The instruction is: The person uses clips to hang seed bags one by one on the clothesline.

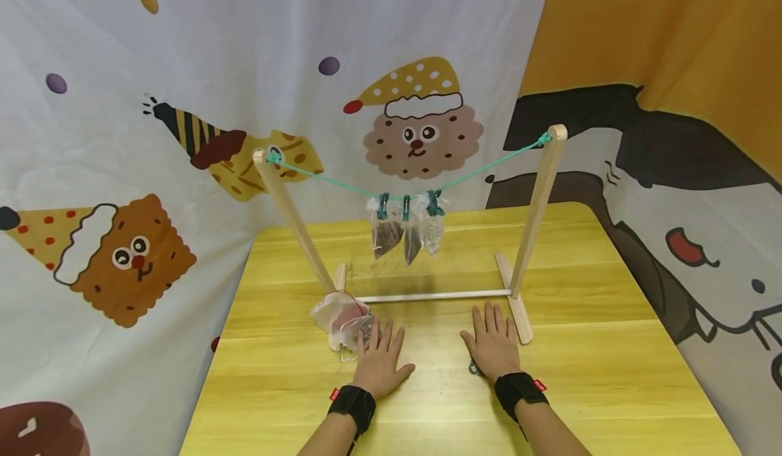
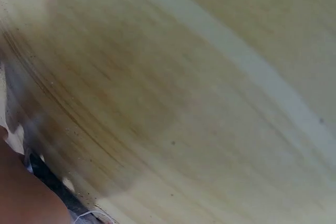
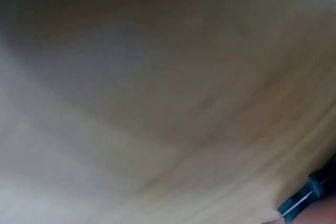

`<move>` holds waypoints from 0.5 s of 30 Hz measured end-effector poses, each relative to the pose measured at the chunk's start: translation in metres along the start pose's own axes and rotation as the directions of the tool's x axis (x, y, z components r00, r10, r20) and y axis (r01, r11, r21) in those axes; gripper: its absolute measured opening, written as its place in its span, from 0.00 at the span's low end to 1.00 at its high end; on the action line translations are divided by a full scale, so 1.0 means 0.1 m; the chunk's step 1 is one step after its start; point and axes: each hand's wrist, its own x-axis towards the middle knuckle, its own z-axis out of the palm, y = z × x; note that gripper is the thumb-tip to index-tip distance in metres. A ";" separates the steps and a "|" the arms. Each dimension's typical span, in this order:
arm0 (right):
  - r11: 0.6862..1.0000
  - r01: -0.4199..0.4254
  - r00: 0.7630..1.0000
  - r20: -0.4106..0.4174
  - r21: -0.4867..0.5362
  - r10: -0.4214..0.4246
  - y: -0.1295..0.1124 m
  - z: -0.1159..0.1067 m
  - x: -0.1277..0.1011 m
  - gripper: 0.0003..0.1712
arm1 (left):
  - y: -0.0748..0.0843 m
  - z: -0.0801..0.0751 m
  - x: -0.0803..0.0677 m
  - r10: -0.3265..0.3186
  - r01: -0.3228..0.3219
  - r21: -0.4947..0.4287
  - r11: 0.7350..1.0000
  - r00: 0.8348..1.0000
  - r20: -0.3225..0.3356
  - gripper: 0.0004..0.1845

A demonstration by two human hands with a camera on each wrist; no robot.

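Observation:
Both hands lie flat on a yellow wooden table (image 1: 427, 415). My left hand (image 1: 380, 361) rests palm down, fingers straight, its fingertips touching a clear plastic bag (image 1: 341, 317) with reddish contents. My right hand (image 1: 493, 344) lies flat too, fingers spread, beside the foot of a wooden rack (image 1: 537, 205). A small teal clip (image 1: 474, 369) peeks from under its heel. A green cord (image 1: 342, 182) sags between the rack's posts, with three small filled bags (image 1: 406, 235) pegged to it by teal clips. The wrist views show only blurred table surface.
A cartoon-printed cloth backdrop (image 1: 183, 103) hangs behind and to both sides of the table. The rack's crossbar (image 1: 434, 296) lies just beyond the fingertips. Bare tabletop stretches to the right of the rack and toward the near edge.

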 end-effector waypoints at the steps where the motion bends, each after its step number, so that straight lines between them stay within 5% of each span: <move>1: 1.000 0.000 1.000 0.000 -0.002 0.000 0.00 0.00 0.00 0.39 | 0.00 0.01 0.00 0.000 0.000 0.005 1.000 1.000 0.001 0.42; 15: 0.999 -0.008 0.999 0.051 0.041 0.006 -0.07 -0.20 -0.09 0.38 | -0.03 0.05 -0.01 -0.001 0.002 -0.026 1.000 0.999 0.034 0.41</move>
